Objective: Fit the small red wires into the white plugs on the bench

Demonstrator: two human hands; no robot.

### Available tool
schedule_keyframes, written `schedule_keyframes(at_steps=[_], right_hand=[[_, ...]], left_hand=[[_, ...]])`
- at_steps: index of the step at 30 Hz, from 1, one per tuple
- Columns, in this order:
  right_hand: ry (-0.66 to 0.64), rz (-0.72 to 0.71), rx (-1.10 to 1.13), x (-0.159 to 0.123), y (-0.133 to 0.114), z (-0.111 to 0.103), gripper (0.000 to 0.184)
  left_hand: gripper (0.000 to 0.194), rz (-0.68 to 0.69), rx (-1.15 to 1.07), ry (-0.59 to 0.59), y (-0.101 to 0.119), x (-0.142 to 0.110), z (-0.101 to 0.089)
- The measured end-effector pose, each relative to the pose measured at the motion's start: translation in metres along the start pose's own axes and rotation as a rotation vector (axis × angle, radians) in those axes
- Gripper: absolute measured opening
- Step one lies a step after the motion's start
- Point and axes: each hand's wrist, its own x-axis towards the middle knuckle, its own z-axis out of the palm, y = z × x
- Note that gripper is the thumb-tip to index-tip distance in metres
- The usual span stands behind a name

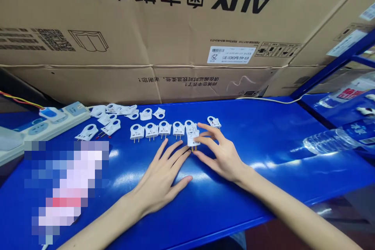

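Observation:
On a blue table (263, 144) lie several white two-pin plugs. A row of them (158, 129) lines up in front of my hands, and a loose cluster (117, 111) lies further back on the left. My right hand (218, 152) pinches one white plug (192, 140) between thumb and fingers, its pins pointing down toward the table. My left hand (164, 175) rests flat on the table, palm down and fingers spread, its fingertips just short of the held plug. It holds nothing.
A large cardboard box (175, 27) stands along the back of the table. A white and blue power strip (47, 123) lies at the left. A clear water bottle (331, 140) lies on its side at the right. A blurred patch covers the lower left.

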Motion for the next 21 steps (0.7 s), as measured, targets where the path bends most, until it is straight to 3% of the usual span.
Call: schedule_keyframes(at_steps=[8, 16, 21], right_hand=[[0.015, 0.044, -0.009, 0.0012, 0.0001, -0.0029, 0.024], [-0.010, 0.063, -0.058, 0.0019, 0.0036, -0.0021, 0.023], [-0.057, 0.041, -0.085, 0.0011, 0.0025, -0.0019, 0.022]], left_hand=[[0.065, 0.054, 0.003, -0.049, -0.0002, -0.0004, -0.0002], [0.030, -0.009, -0.119, 0.200, 0.0041, -0.0003, -0.0006], [0.015, -0.061, -0.163, 0.245, 0.0022, 0.0005, -0.0012]])
